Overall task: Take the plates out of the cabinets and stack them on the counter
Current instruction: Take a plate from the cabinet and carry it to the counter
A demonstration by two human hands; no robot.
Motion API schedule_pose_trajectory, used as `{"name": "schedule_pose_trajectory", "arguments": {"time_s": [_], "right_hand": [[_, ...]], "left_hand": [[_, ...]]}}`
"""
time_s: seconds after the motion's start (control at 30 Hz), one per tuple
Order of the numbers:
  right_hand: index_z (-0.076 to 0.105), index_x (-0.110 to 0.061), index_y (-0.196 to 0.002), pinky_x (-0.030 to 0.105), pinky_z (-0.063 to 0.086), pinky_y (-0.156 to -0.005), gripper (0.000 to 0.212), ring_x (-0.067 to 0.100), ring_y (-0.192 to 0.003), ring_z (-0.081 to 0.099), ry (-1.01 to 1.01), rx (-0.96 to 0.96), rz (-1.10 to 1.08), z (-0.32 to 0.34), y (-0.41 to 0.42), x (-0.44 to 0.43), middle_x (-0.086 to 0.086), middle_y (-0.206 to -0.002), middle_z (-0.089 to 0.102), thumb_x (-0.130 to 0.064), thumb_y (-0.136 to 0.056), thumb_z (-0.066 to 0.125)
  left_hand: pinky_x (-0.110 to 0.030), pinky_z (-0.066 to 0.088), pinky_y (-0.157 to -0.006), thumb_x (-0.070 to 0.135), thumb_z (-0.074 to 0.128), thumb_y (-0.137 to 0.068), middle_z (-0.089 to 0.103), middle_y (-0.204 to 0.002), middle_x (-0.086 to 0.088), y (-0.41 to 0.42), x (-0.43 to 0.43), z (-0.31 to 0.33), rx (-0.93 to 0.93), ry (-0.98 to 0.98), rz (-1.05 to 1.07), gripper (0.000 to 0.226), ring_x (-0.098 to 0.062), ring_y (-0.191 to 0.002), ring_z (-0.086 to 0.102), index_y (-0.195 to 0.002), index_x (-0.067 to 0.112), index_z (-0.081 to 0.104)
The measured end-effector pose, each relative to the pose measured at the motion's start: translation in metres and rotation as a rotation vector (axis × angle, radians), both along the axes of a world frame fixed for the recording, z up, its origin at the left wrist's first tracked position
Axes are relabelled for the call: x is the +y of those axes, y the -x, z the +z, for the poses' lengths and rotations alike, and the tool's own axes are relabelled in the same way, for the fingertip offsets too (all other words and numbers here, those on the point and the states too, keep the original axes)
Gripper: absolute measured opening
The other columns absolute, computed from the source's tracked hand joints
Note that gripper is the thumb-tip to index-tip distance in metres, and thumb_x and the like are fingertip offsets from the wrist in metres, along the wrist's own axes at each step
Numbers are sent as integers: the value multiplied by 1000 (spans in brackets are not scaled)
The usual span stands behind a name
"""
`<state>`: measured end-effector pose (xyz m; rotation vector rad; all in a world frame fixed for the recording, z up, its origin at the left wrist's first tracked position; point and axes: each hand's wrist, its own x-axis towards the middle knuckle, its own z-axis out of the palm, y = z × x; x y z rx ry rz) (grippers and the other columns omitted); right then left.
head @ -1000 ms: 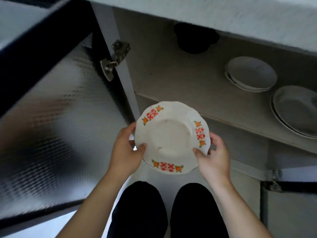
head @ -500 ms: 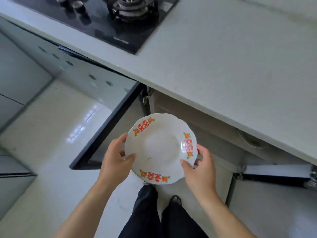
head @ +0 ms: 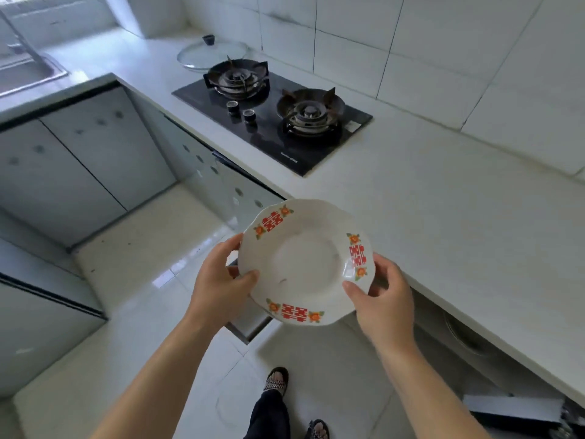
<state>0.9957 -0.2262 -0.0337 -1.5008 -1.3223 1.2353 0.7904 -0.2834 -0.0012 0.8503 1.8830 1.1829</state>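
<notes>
The plate (head: 305,264) (white, scalloped rim, red-and-orange motifs) is held in the air over the front edge of the table (head: 459,223), tilted slightly toward the camera. The left hand (head: 218,285) grasps the rim at 9 o'clock, thumb on top and fingers (head: 232,247) curled behind. The right hand (head: 384,297) grasps the rim at 4 o'clock, thumb on the upper face. The table surface at 2 to 3 o'clock of the plate is bare — wide open room up to the tiled wall. A gas hob (head: 273,117) sits at 12 o'clock, well apart; a glass lid (head: 210,53) lies beyond it. Below the table edge a cabinet door (head: 512,410) stands open at 5 o'clock.
</notes>
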Motion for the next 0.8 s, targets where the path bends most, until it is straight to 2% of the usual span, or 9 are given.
{"name": "schedule_pose_trajectory", "arguments": {"time_s": [0.07, 0.2, 0.37, 0.57, 0.7, 0.8], "right_hand": [[56, -29, -113, 26, 54, -77, 49, 3, -93, 61, -40, 3, 55, 9, 6, 2, -13, -104, 64, -9, -73, 76], [56, -29, -115, 15, 51, -65, 50, -1, -89, 60, -81, 24, 181, 26, 25, 5, -19, -100, 62, -12, -73, 77], [54, -34, -110, 14, 52, -60, 48, -1, -83, 60, -119, 45, 303, 50, 55, 2, -27, -93, 57, -14, -73, 78], [53, -33, -110, 8, 49, -52, 47, -1, -80, 59, -143, 69, 379, 69, 111, -1, -28, -90, 55, -14, -74, 77], [54, -25, -118, 10, 52, -55, 50, 3, -84, 61, -130, 88, 429, 74, 162, -12, -16, -96, 60, -10, -75, 75], [53, -23, -121, 13, 55, -59, 53, 9, -90, 63, -123, 96, 468, 77, 206, -24, -7, -103, 63, -10, -75, 75]], "left_hand": [[-14, 47, -45, -5, 59, -81, 58, -117, 2, 4, -10, 5, -3, -18, 60, 54, -12, -72, 64, -115, 37, 53], [-32, 59, -62, -7, 61, -79, 54, -121, 9, 20, -29, 20, -4, -66, 163, 59, -18, -77, 66, -126, 27, 52], [-23, 56, -54, -8, 63, -79, 54, -116, 11, 42, -52, 42, -11, -133, 260, 61, -20, -81, 67, -129, 23, 50], [-18, 56, -55, -5, 66, -78, 53, -105, 20, 82, -74, 55, 20, -148, 349, 62, -16, -80, 66, -131, 21, 48], [-15, 53, -53, -6, 66, -77, 56, -108, 12, 126, -92, 60, 8, -177, 393, 61, -17, -80, 67, -130, 19, 49], [-18, 55, -54, -6, 67, -76, 58, -116, 2, 168, -111, 62, 13, -187, 420, 62, -20, -81, 68, -130, 18, 49]]}}
